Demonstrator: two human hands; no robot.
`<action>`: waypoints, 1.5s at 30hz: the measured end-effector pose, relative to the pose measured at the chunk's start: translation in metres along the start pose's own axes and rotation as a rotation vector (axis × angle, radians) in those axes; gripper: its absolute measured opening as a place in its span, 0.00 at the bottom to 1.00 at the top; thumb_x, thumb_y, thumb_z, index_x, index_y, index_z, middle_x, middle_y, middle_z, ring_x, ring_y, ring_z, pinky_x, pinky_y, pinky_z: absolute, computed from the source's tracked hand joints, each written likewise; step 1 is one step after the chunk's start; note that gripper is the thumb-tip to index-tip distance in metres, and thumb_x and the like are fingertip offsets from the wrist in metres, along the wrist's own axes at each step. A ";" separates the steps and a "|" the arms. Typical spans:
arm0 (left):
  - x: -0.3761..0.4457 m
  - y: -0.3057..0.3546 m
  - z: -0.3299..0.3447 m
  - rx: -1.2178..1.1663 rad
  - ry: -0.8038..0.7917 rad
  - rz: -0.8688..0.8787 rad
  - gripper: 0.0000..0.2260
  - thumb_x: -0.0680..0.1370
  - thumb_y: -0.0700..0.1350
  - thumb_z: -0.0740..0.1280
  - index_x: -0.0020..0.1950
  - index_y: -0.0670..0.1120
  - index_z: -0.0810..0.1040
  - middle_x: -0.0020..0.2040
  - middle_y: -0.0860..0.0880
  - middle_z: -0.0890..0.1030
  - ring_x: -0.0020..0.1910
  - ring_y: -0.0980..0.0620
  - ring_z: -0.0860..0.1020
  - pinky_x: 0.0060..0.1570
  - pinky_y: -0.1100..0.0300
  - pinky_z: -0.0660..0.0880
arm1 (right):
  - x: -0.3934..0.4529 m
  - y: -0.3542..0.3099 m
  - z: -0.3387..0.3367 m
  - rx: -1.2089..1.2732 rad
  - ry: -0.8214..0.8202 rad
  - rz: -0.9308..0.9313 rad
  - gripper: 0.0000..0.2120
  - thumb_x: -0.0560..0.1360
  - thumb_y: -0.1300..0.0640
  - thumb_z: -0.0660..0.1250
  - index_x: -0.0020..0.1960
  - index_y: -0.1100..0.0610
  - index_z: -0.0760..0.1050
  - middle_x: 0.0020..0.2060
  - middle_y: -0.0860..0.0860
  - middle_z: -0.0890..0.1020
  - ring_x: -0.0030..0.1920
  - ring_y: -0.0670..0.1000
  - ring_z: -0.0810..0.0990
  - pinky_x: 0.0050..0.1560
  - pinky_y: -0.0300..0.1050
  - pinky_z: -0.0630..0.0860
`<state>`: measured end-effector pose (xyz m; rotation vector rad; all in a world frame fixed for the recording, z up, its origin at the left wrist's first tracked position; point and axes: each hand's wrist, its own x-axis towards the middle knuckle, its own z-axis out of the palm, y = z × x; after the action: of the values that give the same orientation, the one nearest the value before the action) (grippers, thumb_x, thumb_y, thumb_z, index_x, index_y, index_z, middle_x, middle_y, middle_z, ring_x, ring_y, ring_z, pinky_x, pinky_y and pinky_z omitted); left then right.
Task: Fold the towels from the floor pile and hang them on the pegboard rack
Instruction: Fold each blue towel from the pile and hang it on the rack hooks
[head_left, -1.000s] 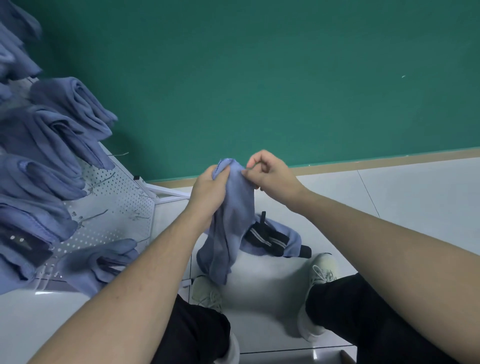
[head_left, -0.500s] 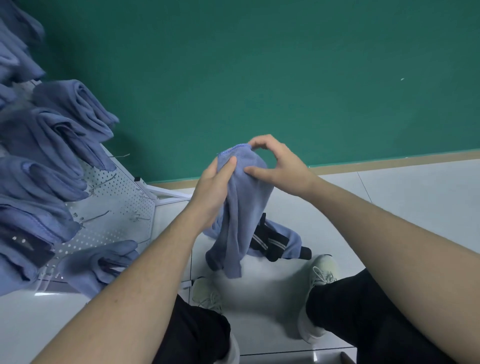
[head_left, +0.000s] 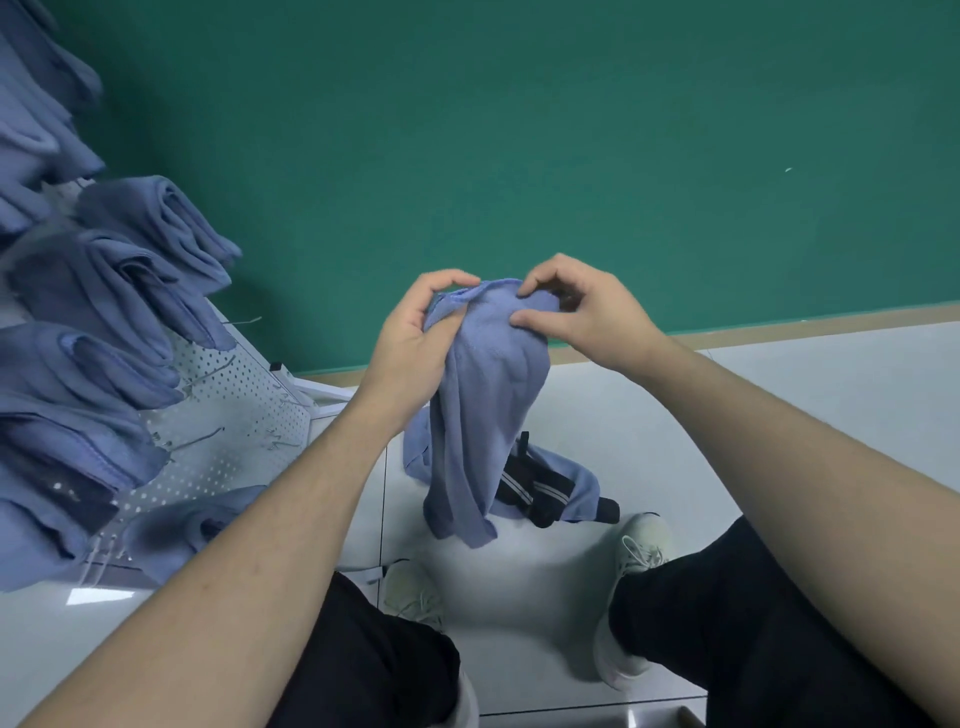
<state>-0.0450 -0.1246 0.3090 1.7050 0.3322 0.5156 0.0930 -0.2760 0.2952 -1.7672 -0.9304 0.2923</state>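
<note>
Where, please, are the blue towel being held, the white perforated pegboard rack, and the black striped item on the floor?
blue towel (head_left: 488, 395), head view, hanging middle.
white perforated pegboard rack (head_left: 244, 400), head view, bare panel.
black striped item (head_left: 535, 493), head view, striped part.

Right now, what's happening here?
A person holds a blue towel up in front of them, left hand and right hand both pinching its top edge while the rest hangs down. Several folded towels already hang on the pegboard rack. Another towel lies on the floor.
</note>
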 end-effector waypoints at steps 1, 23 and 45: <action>0.000 0.003 -0.001 0.003 -0.004 -0.002 0.17 0.81 0.36 0.64 0.49 0.60 0.79 0.47 0.65 0.80 0.48 0.61 0.77 0.51 0.66 0.73 | 0.000 -0.004 -0.003 0.060 0.013 0.024 0.14 0.72 0.60 0.77 0.48 0.48 0.75 0.38 0.39 0.81 0.39 0.48 0.76 0.46 0.43 0.74; -0.003 0.127 -0.041 0.136 -0.117 0.217 0.19 0.76 0.27 0.61 0.42 0.52 0.78 0.37 0.62 0.79 0.37 0.62 0.72 0.40 0.69 0.67 | -0.001 -0.139 -0.091 -0.335 -0.385 -0.046 0.08 0.78 0.65 0.67 0.43 0.55 0.76 0.34 0.42 0.82 0.35 0.44 0.78 0.42 0.36 0.74; -0.027 0.234 -0.071 0.450 -0.422 0.143 0.11 0.72 0.38 0.77 0.37 0.39 0.75 0.33 0.49 0.82 0.34 0.52 0.82 0.39 0.61 0.80 | -0.015 -0.262 -0.136 -0.696 -0.470 -0.281 0.05 0.79 0.53 0.70 0.47 0.50 0.74 0.33 0.45 0.82 0.33 0.45 0.81 0.35 0.30 0.71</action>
<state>-0.1191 -0.1238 0.5435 2.2312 0.0168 0.1752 0.0472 -0.3476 0.5786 -2.1949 -1.7589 0.2155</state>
